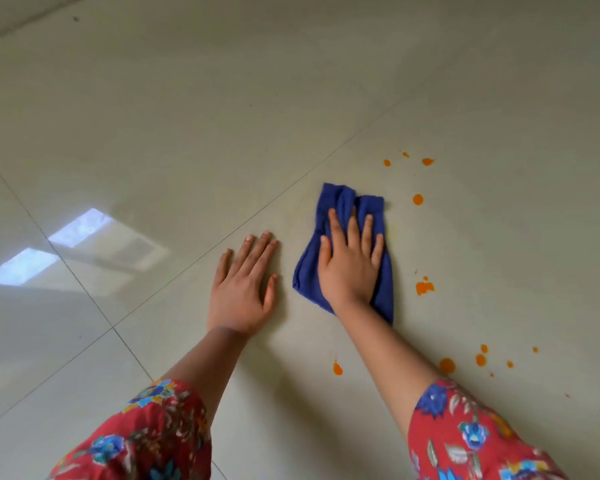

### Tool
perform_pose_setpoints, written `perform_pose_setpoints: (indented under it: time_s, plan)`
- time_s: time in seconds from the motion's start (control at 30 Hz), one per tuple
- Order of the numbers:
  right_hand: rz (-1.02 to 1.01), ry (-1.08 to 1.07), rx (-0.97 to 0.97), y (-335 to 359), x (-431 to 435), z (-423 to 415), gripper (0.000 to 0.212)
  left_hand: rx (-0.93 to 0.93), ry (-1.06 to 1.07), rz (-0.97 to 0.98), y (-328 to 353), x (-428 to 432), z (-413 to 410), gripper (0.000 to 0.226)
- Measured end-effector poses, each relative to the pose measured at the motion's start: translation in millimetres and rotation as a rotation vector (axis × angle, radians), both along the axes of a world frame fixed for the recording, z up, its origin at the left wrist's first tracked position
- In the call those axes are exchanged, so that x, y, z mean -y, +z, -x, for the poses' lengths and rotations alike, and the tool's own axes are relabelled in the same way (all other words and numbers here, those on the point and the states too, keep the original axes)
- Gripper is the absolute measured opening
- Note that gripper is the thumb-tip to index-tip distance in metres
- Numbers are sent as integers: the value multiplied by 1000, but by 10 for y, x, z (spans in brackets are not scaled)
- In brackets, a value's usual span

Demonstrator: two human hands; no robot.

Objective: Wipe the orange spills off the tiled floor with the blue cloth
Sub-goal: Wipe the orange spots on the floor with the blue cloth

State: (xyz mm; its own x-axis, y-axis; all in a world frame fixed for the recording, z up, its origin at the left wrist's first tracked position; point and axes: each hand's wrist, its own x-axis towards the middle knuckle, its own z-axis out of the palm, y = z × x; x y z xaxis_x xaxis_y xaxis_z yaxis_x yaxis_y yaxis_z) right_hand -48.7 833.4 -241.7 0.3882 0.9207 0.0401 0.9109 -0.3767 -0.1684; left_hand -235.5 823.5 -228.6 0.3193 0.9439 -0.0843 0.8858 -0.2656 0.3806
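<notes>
Tiled floor (pixel 326 98), flat hands, right hand (pixel 350 265) pressing blue cloth (pixel 340 202), orange spills (pixel 425 287) beside

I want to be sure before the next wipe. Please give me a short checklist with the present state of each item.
1. Right hand flat on the blue cloth: ok.
2. Left hand braced flat on the tiled floor, clear of the cloth: ok.
3. Orange spills all wiped: not ok. A large spot lies right of the cloth, more drops beyond it, and others near the right forearm.
4. Path from cloth to the nearest spot free: ok.
5. Cloth underside clean enough: cannot tell.
6. Sleeve away from the spills: not ok, it is close to one spot.
</notes>
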Motion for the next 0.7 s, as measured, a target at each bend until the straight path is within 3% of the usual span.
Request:
perform_pose_setpoints:
  time_s: [0.13,0.3,0.4,0.5,0.57,0.7]
  plan:
    - [72,276,4,53,-480,-282,54,8,3,5,12,1,-9,58]
    - [15,-160,-34,41,-401,-552,58,26,11,8,22,1,-12,57]
    - [-5,132,-6,31,-14,-89,53,21,19,3,17,4,-16,57]
    - [26,428,-2,42,-371,-144,51,21,19,6,17,-7,-12,57]
    - [66,338,6,62,-732,-428,52,13,15,15,16,-4,-4,57]
    - [1,-163,-28,-7,-564,-902,54,26,15,17,25,0,-10,57]
